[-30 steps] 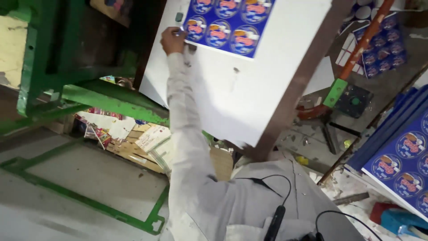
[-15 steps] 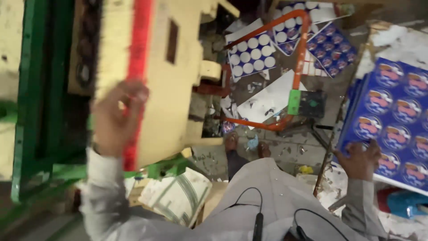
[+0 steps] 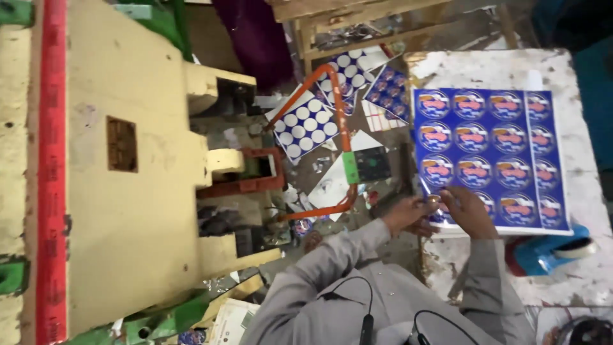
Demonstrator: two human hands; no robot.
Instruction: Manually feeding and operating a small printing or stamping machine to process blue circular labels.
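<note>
A stack of blue printed sheets (image 3: 491, 156) with rows of round labels lies on a worn white table (image 3: 587, 185) at the right. My left hand (image 3: 408, 215) and my right hand (image 3: 466, 207) meet at the near left corner of the stack, fingers pinching the edge of the top blue sheet. Both arms wear grey sleeves.
A big cream press machine (image 3: 128, 172) with a red strip and green frame fills the left. An orange metal frame (image 3: 338, 134) stands over punched blue sheets with round holes (image 3: 306, 128) on the littered floor. A blue tape dispenser (image 3: 549, 249) sits by the table edge.
My left hand has left the machine and swung right to the stack. My right hand now pinches the sheet corner beside it. The view has turned toward the table.
</note>
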